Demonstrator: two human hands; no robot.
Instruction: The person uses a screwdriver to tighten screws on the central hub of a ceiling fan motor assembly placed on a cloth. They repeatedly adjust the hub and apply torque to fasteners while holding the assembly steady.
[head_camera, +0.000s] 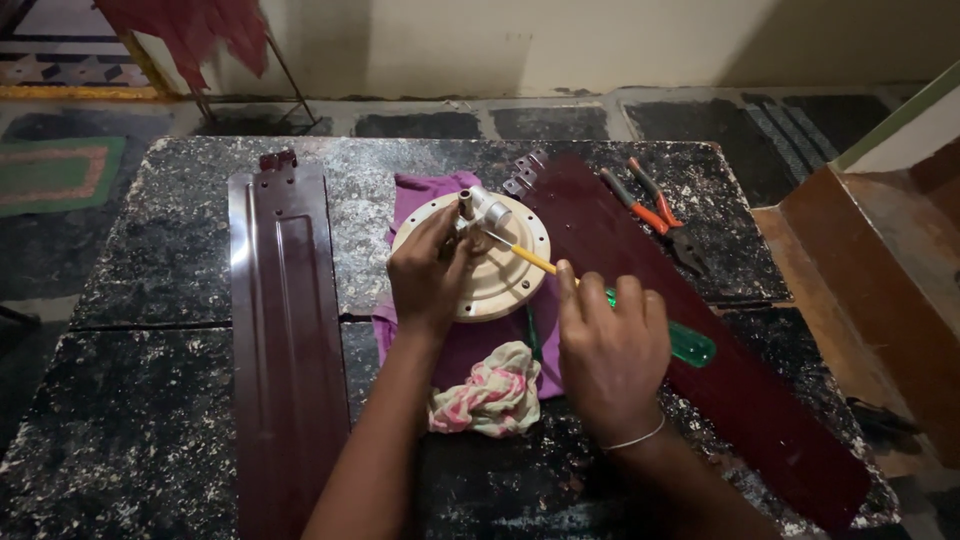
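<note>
Two hands work over one cream round motor plate (500, 275): the left hand (428, 275) grips its metal shaft (480, 210), and the right hand (610, 345) is closed around one green-handled screwdriver (690, 345) whose yellow shank reaches that shaft. The plate rests on a purple cloth (420, 195) mid-counter (150, 380), between two maroon fan blades (285, 330), with one patterned rag (490, 395) between the forearms and one pair of orange pliers (655, 212) beyond.

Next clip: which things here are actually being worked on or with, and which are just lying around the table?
In use:
round cream fan motor housing
green-handled screwdriver with yellow shaft, in right hand
left hand, steadying the housing's metal shaft
purple cloth under the housing

Lying about:
two maroon fan blades
orange-handled pliers
pink-patterned rag
</note>
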